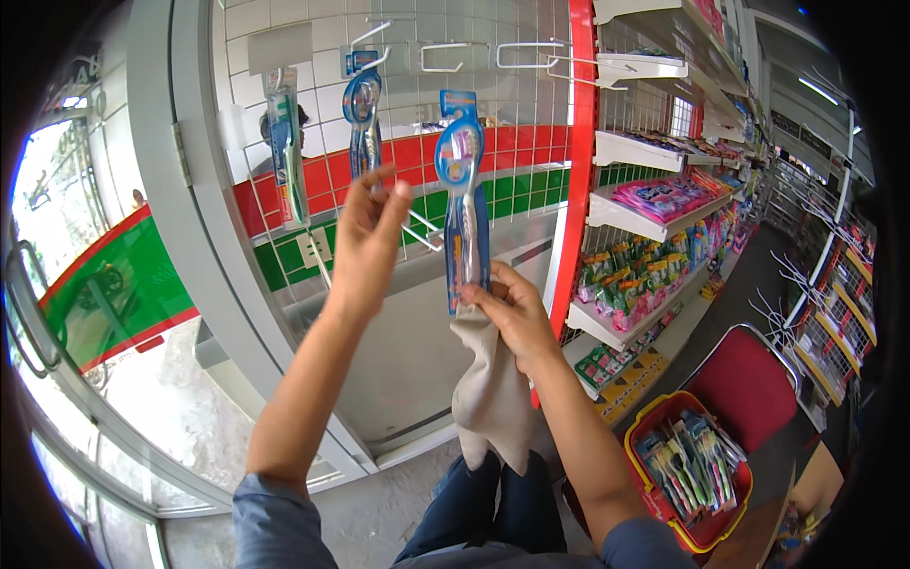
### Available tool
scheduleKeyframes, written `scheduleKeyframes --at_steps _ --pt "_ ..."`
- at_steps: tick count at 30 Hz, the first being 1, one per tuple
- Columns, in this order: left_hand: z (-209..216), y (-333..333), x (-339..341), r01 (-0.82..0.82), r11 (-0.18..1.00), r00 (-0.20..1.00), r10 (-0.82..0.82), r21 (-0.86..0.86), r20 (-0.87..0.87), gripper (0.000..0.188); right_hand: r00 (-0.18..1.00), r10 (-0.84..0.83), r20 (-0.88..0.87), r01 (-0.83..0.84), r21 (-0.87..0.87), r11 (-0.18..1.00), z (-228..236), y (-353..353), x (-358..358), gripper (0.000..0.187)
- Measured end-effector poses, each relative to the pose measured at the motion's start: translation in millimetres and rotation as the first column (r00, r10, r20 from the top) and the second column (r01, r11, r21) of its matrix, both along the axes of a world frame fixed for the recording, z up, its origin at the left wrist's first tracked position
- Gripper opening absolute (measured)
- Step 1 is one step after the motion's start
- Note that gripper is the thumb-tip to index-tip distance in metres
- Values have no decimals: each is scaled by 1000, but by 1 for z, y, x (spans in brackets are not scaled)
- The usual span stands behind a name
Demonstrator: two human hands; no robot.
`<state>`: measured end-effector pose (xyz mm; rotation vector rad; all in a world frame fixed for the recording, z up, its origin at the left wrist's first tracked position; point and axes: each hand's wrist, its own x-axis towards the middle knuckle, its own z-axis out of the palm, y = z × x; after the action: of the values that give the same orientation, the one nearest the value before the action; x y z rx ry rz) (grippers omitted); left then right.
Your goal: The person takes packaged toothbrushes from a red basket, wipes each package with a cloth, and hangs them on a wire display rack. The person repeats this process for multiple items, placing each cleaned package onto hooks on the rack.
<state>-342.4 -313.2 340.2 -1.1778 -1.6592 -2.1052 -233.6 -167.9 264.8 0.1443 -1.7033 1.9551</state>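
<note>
My right hand (515, 321) pinches the lower end of a blue packaged toothbrush (464, 204), held upright in front of the wire grid. A beige cloth (490, 394) hangs down from the same hand. My left hand (365, 251) is raised to the left of this pack, its thumb and fingers apart and nothing seen in them. Just beyond its fingertips, a similar blue toothbrush pack (363, 104) hangs on a hook; whether they touch, I cannot tell. Further left hangs a green-and-white toothbrush pack (286, 152).
White wire hooks (445, 57) stick out from the grid (531, 152). Stocked shelves (654, 223) line the right side. A red basket (633, 465) with several toothbrush packs stands by a red chair (744, 384). A framed glass door (180, 171) is at the left.
</note>
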Motion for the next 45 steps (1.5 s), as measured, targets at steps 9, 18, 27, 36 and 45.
scheduleKeyframes --at_steps 9,18,27,36,45 --pt "116 11 -110 -117 988 976 133 99 -171 46 999 48 15 -49 80 996 76 7 -52 28" --pt "168 28 -129 -162 987 983 162 14 -87 40 999 13 50 -25 241 970 95 14 -75 34" --pt "167 24 -129 -234 972 969 233 -7 -85 37 998 44 49 -58 313 948 88 17 -86 38" --pt "169 24 -145 -384 923 906 373 -16 -201 42 998 35 48 -49 330 943 88 11 -94 40" --pt "166 16 -152 -361 928 926 345 -90 -155 42 998 20 56 -40 369 929 83 7 -103 39"
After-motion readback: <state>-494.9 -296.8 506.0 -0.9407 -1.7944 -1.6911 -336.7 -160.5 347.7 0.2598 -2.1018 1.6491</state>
